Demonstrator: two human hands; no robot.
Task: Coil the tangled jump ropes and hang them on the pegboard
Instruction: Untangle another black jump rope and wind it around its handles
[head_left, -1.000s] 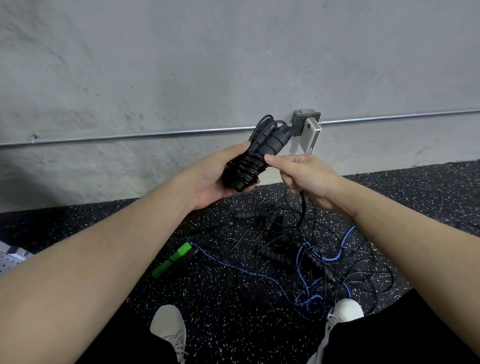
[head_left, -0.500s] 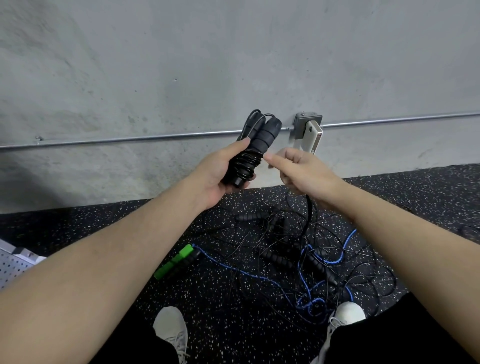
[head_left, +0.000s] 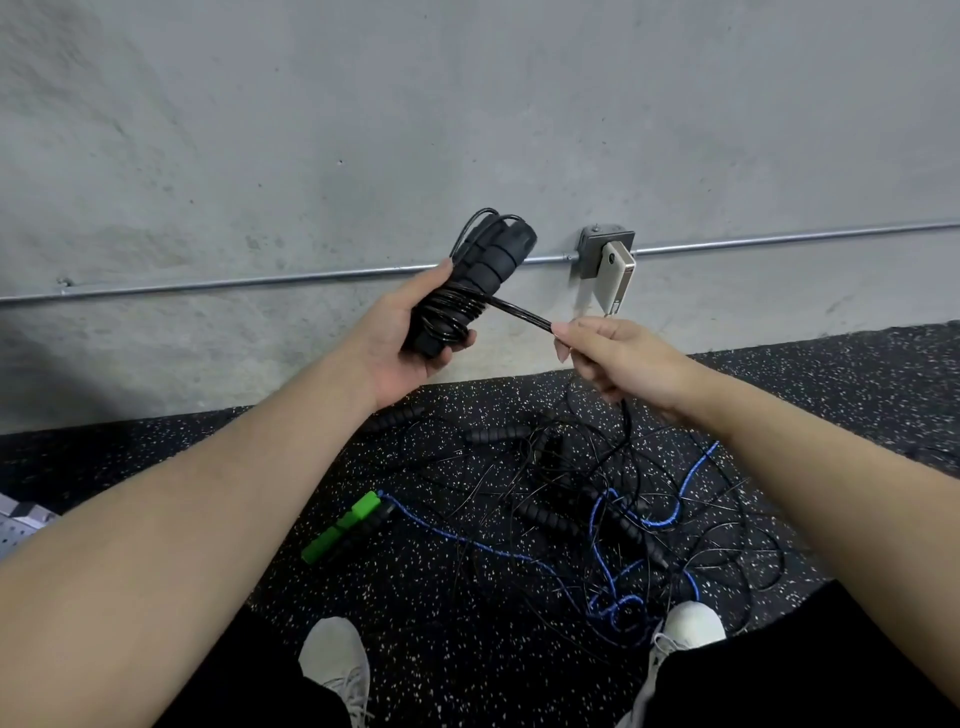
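Left hand (head_left: 410, 338) is gripping the black handles (head_left: 488, 260), cord (head_left: 452, 314) wrapped round their lower half. Right hand (head_left: 618, 358) is pinching the cord's free end, which is running taut from the bundle — slack is hanging down to the floor (head_left: 156, 452). Tangle (head_left: 597, 514) of black and blue ropes is lying on the floor between the shoes; green handle (head_left: 345, 527) lies at its left edge.

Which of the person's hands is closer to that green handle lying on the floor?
Left. The left hand is raised almost straight above the green handle, gripping the black rope bundle; the right hand is farther right, pinching the cord.
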